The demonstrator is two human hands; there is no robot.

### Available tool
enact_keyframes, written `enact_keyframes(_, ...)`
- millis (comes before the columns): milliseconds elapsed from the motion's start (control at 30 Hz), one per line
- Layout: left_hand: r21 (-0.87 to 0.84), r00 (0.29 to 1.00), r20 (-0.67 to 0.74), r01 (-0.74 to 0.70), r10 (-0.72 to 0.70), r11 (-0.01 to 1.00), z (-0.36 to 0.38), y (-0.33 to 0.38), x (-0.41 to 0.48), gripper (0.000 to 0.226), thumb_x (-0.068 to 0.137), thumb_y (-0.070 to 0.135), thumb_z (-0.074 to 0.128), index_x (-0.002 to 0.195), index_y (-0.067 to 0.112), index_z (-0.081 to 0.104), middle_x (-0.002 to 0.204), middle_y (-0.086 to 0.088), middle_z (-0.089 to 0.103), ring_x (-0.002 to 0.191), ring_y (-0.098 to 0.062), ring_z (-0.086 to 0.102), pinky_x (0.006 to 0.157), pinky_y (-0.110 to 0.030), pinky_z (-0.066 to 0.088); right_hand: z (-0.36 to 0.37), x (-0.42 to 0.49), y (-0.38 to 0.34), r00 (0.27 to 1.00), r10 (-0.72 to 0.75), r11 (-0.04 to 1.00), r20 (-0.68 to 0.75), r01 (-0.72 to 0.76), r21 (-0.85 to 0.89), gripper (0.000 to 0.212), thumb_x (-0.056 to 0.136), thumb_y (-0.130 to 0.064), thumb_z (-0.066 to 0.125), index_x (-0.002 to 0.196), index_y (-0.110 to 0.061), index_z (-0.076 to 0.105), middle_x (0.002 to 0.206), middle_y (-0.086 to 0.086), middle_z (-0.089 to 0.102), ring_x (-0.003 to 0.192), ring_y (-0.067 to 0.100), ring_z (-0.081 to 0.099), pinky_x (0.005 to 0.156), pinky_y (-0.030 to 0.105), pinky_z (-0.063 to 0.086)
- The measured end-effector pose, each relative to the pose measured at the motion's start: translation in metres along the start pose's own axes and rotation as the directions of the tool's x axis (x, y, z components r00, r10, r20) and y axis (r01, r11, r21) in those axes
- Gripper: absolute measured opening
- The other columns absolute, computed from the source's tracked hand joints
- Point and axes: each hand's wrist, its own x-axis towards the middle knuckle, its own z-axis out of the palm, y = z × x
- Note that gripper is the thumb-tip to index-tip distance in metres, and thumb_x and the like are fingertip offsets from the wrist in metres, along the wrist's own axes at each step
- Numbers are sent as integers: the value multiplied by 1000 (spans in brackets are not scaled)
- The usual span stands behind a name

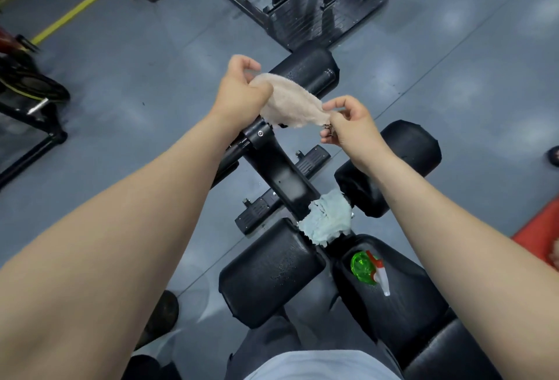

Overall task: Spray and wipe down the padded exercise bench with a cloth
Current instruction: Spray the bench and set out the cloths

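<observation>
The grey floor (121, 83) fills most of the view. A big black gym machine (302, 1) stands on it at 12 o'clock. The black padded surface (402, 313) runs from 5 o'clock up to the middle. It has fat round pads, and one near pad (272, 273) sits at 6 o'clock. That pad has little wet drops on it, so I think the spraying is done there. Two bare arms reach out over the middle. The left hand (242, 89) is at 11 o'clock and the right hand (348, 122) is at 2 o'clock. A tan cloth (290, 104) hangs in the air between them, above the black bar. The left fingers (257, 89) pinch one end of the tan cloth. The right fingers (332, 105) pinch the other end, so both hands are grasping it. A pale blue cloth (326, 219) lies crumpled at 5 o'clock, between the pads. No hand touches it. The green spray bottle (367, 267) lies on its side on the padded surface, a bit lower at 5 o'clock, just beside the blue cloth. I think this step is getting the cloth open and ready to wipe. The wiping is not yet begun with this cloth. Next, one hand needs to lay the cloth flat on a wet pad and rub it back and forth. It should press hard enough to soak up the drops.
</observation>
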Motion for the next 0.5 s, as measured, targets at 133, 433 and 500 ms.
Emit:
enact_keyframes(133,571,999,44,-51,32,819,22,-9,20,33,92,25,54,123,14,52,126,-8,50,116,-30,48,89,-36,41,-8,15,12,994,107,955,-29,-111,-276,23,94,-7,45,112,-16,59,86,5,65,65,11,59,65,30,51)
enact_keyframes(433,818,958,269,-172,-101,549,83,-13,45,53,95,30,65,132,2,41,106,-13,61,100,-37,64,71,-39,43,-13,30,32,998,59,875,28,-38,-483,7,95,-22,59,94,-29,59,83,-6,65,72,12,59,71,29,47)
enact_keyframes(500,824,961,266,-188,-71,535,88,-19,51,39,87,12,63,123,6,49,95,-9,58,90,-36,63,66,-39,43,-16,34,32,999,27,844,28,-8,-536,5,97,-24,57,96,-26,61,87,-10,64,81,12,59,77,26,44)
